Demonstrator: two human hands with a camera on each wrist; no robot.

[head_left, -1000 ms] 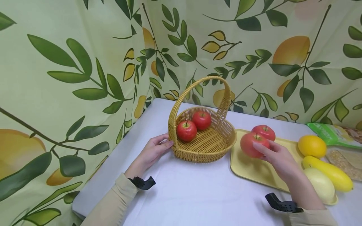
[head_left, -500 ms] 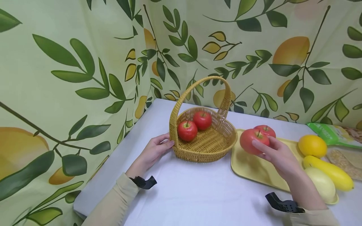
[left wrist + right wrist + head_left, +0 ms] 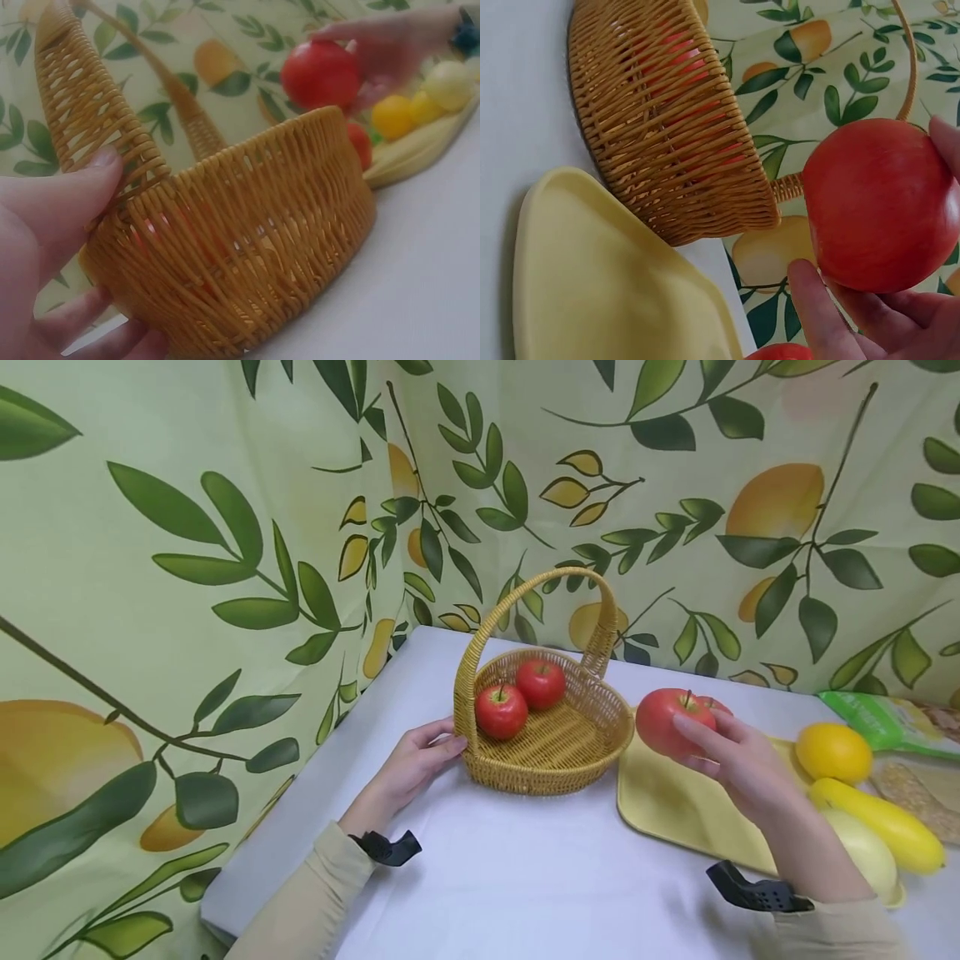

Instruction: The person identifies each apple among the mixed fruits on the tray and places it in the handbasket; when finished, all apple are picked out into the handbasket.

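My right hand (image 3: pixel 750 772) holds a red apple (image 3: pixel 667 724) by its side, raised over the yellow tray (image 3: pixel 667 806). In the right wrist view that apple (image 3: pixel 881 206) sits between thumb and fingers, level with the basket's rim. A second apple (image 3: pixel 718 705) is mostly hidden behind it. The wicker basket (image 3: pixel 543 782) stands left of the tray, its tall handle arching above. Inside lie two red apples, one in front (image 3: pixel 501 713) and one behind (image 3: pixel 541 683). My left hand (image 3: pixel 45 247) grips the basket's left side, thumb at the handle's base and fingers lower on the wall.
On the tray's right side are an orange (image 3: pixel 834 753), a long yellow squash (image 3: pixel 881 827) and a pale round fruit (image 3: pixel 862 856). A green packet (image 3: pixel 885 724) and a clear bag of grains (image 3: pixel 911 793) lie beyond. Patterned cloth (image 3: pixel 660 485) hangs behind the white table.
My right hand has raised the apple a little, and it now covers more of the one behind. The left hand keeps its grip on the basket. The head view has shifted slightly.
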